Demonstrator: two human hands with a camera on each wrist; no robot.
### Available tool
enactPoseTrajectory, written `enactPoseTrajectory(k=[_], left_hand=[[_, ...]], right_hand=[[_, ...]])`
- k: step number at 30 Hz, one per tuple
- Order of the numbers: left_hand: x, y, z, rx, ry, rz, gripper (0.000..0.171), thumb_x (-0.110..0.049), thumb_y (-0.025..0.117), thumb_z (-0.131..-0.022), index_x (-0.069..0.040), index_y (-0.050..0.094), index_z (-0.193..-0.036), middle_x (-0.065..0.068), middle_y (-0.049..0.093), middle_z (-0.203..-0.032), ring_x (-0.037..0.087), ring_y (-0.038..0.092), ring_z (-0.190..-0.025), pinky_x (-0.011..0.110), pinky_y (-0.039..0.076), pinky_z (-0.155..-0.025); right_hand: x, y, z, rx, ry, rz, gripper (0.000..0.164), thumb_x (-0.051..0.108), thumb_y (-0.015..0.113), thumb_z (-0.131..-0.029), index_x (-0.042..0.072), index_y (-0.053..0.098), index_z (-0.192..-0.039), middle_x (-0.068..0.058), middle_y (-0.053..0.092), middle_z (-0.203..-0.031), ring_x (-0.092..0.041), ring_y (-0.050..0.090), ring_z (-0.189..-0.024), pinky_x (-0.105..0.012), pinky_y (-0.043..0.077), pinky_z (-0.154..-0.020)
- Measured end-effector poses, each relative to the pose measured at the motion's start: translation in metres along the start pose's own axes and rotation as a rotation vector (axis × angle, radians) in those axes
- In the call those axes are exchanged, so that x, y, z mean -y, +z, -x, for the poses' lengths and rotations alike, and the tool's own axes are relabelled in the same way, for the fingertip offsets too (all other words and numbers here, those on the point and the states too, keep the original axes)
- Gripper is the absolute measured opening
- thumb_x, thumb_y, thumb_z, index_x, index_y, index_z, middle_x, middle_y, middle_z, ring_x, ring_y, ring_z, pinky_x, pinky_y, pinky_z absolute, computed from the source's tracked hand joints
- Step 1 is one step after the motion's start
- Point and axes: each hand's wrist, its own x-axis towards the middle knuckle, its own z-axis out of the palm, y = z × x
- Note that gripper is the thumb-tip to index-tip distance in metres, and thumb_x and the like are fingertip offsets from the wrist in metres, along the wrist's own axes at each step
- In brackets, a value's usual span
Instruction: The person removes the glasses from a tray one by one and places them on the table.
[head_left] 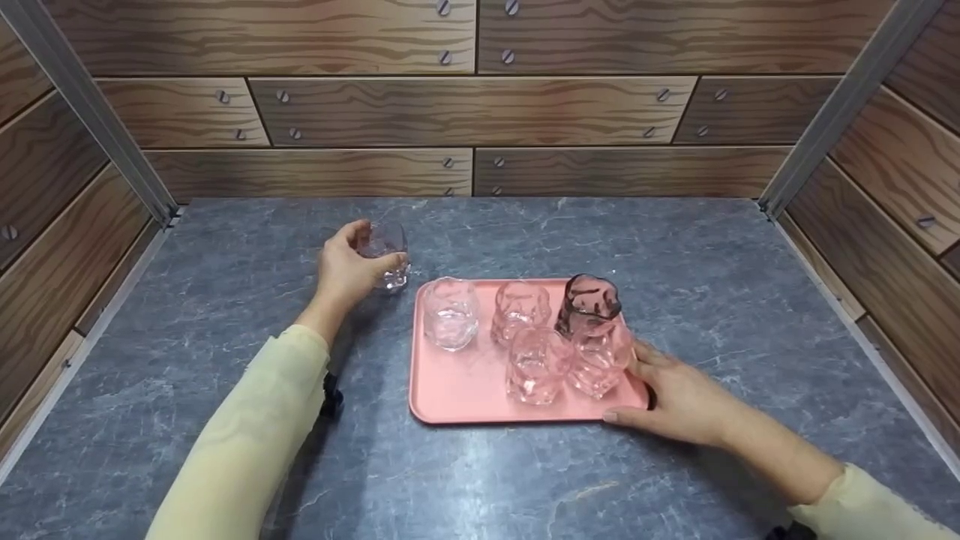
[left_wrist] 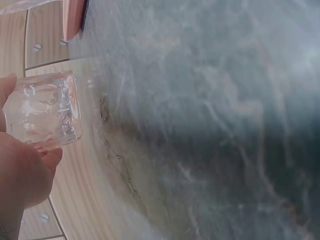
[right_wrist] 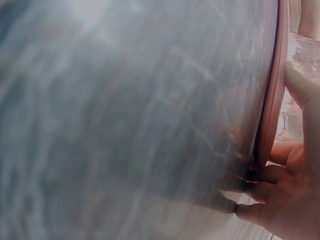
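My left hand grips a clear drinking glass between thumb and fingers, to the left of the pink tray. In the left wrist view that glass appears a little above the tabletop. My right hand holds the tray's front right corner, thumb at the front rim and fingers along the right side. On the tray stand several wavy glasses: a clear one at back left, a dark-tinted one at back right, and others that look clear or pinkish. The right fingertips are partly hidden.
The grey marbled tabletop surrounds the tray. Wood-patterned panels stand at the back and both sides, with metal posts at the rear corners.
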Motion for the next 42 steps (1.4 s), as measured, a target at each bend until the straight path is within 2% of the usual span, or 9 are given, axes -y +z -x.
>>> enactPoseTrajectory(k=[18,27,32,37,42], left_hand=[[0.008,0.002,-0.004,0.014,0.024,0.028,0.085,-0.023,0.094,-0.081,0.002,0.052,-0.151,0.02,0.059,-0.148,0.03,0.054,-0.139,0.039,0.045,-0.117],[0.009,0.0,-0.003,0.063,-0.008,0.03,0.087,-0.025,0.092,-0.084,0.0,0.048,-0.155,0.017,0.053,-0.155,0.029,0.048,-0.146,0.04,0.041,-0.121],[0.005,-0.006,0.0,0.092,-0.028,0.022,0.095,-0.028,0.092,-0.085,-0.003,0.04,-0.161,0.018,0.044,-0.164,0.031,0.04,-0.152,0.04,0.037,-0.123],[-0.004,-0.017,0.007,0.06,-0.006,-0.013,0.097,-0.034,0.09,-0.087,-0.005,0.038,-0.163,0.018,0.041,-0.165,0.033,0.035,-0.154,0.046,0.033,-0.126],[-0.016,-0.027,0.018,0.011,0.055,-0.045,0.092,-0.038,0.088,-0.089,-0.005,0.042,-0.161,0.018,0.044,-0.163,0.033,0.038,-0.153,0.048,0.032,-0.126]], right_hand=[[0.001,0.0,0.001,0.002,0.005,-0.003,0.102,0.076,0.066,-0.09,0.003,0.046,-0.159,-0.031,0.038,-0.162,-0.056,0.044,-0.142,-0.07,0.039,-0.113],[0.002,0.0,0.001,-0.014,-0.01,-0.005,0.1,0.074,0.068,-0.09,0.001,0.049,-0.157,-0.03,0.037,-0.163,-0.055,0.044,-0.143,-0.069,0.04,-0.113],[0.003,0.001,0.001,0.0,0.0,-0.01,0.102,0.075,0.067,-0.09,0.001,0.048,-0.157,-0.031,0.036,-0.163,-0.057,0.044,-0.141,-0.07,0.04,-0.113],[0.002,0.0,0.0,0.024,0.025,-0.008,0.106,0.078,0.065,-0.089,0.001,0.045,-0.159,-0.03,0.033,-0.165,-0.058,0.042,-0.142,-0.072,0.037,-0.113],[0.001,-0.001,0.0,0.041,0.045,-0.002,0.107,0.08,0.063,-0.089,0.001,0.045,-0.158,-0.031,0.033,-0.164,-0.059,0.042,-0.141,-0.074,0.037,-0.112]])
